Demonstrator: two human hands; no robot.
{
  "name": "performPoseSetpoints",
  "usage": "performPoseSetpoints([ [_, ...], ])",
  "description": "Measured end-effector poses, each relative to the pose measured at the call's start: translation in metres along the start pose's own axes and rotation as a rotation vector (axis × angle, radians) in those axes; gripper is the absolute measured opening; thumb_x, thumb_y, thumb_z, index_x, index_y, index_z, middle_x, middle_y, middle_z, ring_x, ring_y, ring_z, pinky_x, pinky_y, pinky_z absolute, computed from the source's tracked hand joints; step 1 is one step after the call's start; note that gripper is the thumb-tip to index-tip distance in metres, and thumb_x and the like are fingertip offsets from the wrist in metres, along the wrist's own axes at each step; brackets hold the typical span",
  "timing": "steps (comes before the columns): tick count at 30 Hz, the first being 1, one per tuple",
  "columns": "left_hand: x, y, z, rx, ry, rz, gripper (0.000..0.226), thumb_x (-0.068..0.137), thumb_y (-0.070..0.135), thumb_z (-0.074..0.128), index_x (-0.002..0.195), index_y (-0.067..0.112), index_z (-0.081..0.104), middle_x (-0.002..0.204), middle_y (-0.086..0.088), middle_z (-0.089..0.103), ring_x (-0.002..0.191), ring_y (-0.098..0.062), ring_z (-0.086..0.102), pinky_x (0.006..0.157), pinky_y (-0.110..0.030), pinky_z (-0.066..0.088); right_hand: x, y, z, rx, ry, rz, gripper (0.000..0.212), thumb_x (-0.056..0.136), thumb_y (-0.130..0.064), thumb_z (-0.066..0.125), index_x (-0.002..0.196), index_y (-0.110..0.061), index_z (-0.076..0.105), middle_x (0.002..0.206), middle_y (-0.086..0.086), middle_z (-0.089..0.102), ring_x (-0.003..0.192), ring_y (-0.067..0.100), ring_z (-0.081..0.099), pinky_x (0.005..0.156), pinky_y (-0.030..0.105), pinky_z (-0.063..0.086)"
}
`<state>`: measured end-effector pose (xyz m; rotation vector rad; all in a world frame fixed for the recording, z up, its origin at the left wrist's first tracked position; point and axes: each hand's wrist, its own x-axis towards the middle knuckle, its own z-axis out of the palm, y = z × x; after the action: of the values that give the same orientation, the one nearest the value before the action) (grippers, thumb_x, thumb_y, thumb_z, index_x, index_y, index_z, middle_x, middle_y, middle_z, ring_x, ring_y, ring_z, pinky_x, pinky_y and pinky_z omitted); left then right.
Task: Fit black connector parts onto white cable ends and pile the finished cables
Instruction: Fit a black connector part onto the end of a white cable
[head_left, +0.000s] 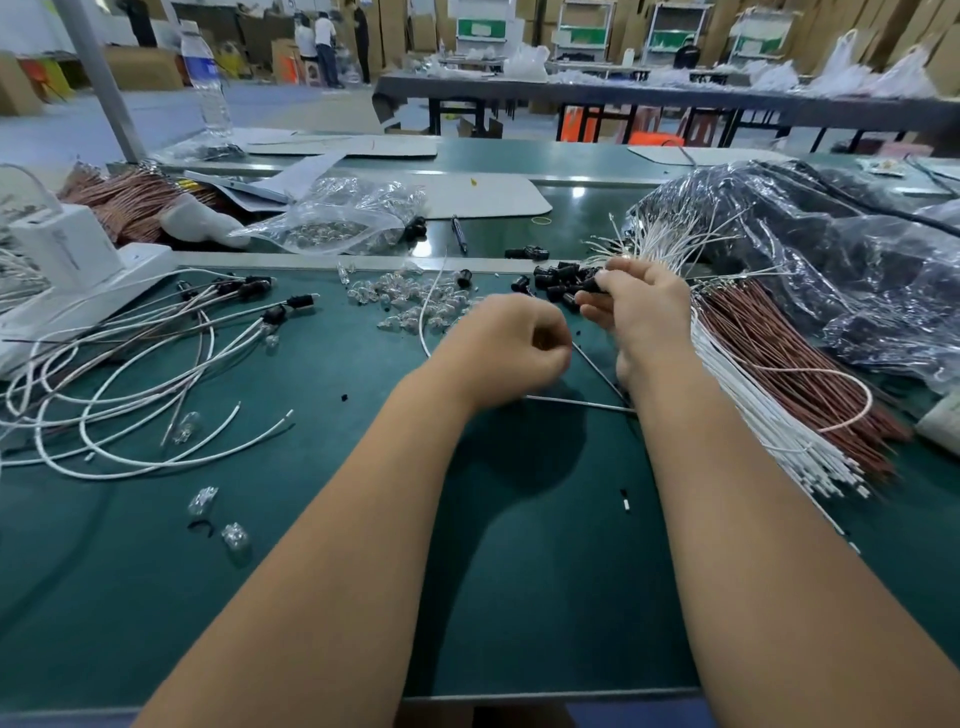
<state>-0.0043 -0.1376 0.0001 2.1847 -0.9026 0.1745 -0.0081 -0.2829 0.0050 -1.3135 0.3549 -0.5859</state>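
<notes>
Where piled — black connector parts (558, 283), glossy.

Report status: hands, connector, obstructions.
Right hand pinches a black connector. Left hand curled on a white cable. Loose clear bulbs near the work spot.

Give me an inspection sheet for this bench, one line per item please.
Surface: green bench mat, small scraps on it.
Job's things: loose black connector parts near the right hand; finished cables piled at left.
Clutter: clear bulbs, plastic bag, pen, water bottle.
Grippers: left hand fingers curled around a thin wire; right hand pinches a black connector.
Cables: white cable bundle and brown wires at right.
Surroundings: other benches, cartons, people far back.
</notes>
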Motion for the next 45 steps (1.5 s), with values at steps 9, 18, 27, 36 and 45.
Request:
performPoseSetpoints([
  [9,0.008,-0.012,0.009,-0.598,0.233,-0.288,0.013,0.1,0.015,0.047,0.106,0.011,0.058,0.087,-0.007,0.063,0.069,-0.016,0.06,0.064,-0.029,0.055,-0.016,-0.002,0.011,0.031,-0.438,0.03,0.017,0.087,0.008,0.06,0.093,-0.008,0.06,0.079,0.005,0.066,0.068,0.015,0.067,0.065,0.024,0.056],
  [18,0.012,-0.03,0.01,-0.44,0.423,-0.426,0.013,0.097,0.013,0.051,0.097,0.012,0.064,0.069,-0.002,0.062,0.065,-0.017,0.061,0.08,-0.042,0.057,-0.014,-0.03,0.003,-1.26,-0.613,-0.197,0.052,0.076,-0.053,0.072,0.075,-0.002,0.066,0.058,0.003,0.059,0.054,0.016,0.055,0.056,0.025,0.042],
  [27,0.012,-0.036,0.007,-0.415,0.476,-0.428,0.009,0.096,0.015,0.052,0.093,0.017,0.061,0.079,-0.001,0.063,0.077,-0.021,0.06,0.084,-0.047,0.055,-0.023,-0.027,0.003,-1.414,-0.705,-0.151,0.016,0.075,-0.025,0.074,0.072,-0.009,0.07,0.064,0.004,0.06,0.06,0.018,0.053,0.056,0.021,0.041],
  [36,0.011,-0.038,0.007,-0.415,0.43,-0.416,0.013,0.097,0.016,0.05,0.098,0.012,0.062,0.079,-0.003,0.061,0.072,-0.018,0.056,0.081,-0.045,0.055,-0.02,-0.024,0.003,-1.467,-0.581,-0.22,0.019,0.072,-0.01,0.065,0.089,-0.004,0.071,0.088,0.016,0.071,0.087,0.03,0.069,0.077,0.044,0.06],
  [45,0.011,-0.027,0.01,-0.374,0.337,-0.374,0.02,0.103,0.022,0.033,0.086,0.022,0.044,0.074,0.0,0.065,0.055,-0.01,0.055,0.061,-0.03,0.046,-0.018,-0.016,0.007,-1.415,-0.555,-0.352,0.012,0.083,-0.022,0.061,0.084,-0.01,0.062,0.079,0.005,0.064,0.078,0.024,0.062,0.071,0.035,0.054],
])
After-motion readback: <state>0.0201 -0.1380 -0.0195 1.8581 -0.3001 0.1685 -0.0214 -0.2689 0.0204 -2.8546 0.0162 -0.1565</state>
